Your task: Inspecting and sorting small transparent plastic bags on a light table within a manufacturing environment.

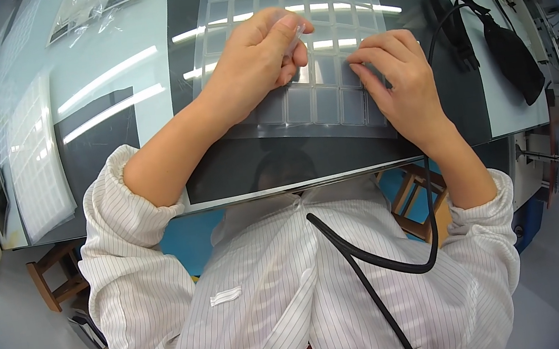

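A clear plastic sheet [299, 105] divided into rows of rectangular cells lies on a dark mat [235, 170] in front of me. My left hand [258, 58] is closed above the sheet's middle, with a small clear plastic piece [300, 29] pinched between thumb and fingers; the rest of that piece is hidden by the fingers. Over the sheet's right side is my right hand [399, 81], its fingers curved and the thumb slightly apart from the index fingertip. Nothing shows between them.
Stacked clear gridded sheets [39, 160] lie at the left, beside another dark mat [99, 129]. Clear plastic wrapping [95, 7] is at the far left. A black pouch with a strap [514, 60] rests at the right. A black cable [409, 269] hangs across my front.
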A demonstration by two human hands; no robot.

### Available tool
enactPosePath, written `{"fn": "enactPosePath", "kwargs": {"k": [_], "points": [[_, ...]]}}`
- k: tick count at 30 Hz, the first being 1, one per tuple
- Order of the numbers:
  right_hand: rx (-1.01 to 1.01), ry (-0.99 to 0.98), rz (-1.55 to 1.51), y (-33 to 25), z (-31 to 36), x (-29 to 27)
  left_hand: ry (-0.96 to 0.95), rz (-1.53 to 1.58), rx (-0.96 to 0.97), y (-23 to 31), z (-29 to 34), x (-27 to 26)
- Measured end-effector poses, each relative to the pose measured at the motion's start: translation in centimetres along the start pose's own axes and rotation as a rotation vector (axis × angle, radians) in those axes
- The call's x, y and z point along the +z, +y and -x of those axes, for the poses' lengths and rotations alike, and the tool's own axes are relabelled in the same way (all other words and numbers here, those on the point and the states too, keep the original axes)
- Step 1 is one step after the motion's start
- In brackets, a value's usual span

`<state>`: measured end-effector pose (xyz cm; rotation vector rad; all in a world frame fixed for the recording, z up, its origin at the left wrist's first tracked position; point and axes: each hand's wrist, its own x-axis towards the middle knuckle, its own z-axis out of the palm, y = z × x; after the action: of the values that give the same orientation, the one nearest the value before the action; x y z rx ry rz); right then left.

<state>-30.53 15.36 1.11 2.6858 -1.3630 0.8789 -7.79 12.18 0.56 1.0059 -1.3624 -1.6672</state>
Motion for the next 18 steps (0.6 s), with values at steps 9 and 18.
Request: {"fn": "enactPosePath", "kwargs": {"k": [9,18], "points": [[-0.039,0.012,0.016,-0.23,0.19,0.14,0.039,-0.002,0.046,-0.2,-0.1,-0.04],[0.02,-0.027,-0.022,-0.19,-0.31,0.05,0.019,-0.057,0.073,-0.36,-0.08,0.05]]}}
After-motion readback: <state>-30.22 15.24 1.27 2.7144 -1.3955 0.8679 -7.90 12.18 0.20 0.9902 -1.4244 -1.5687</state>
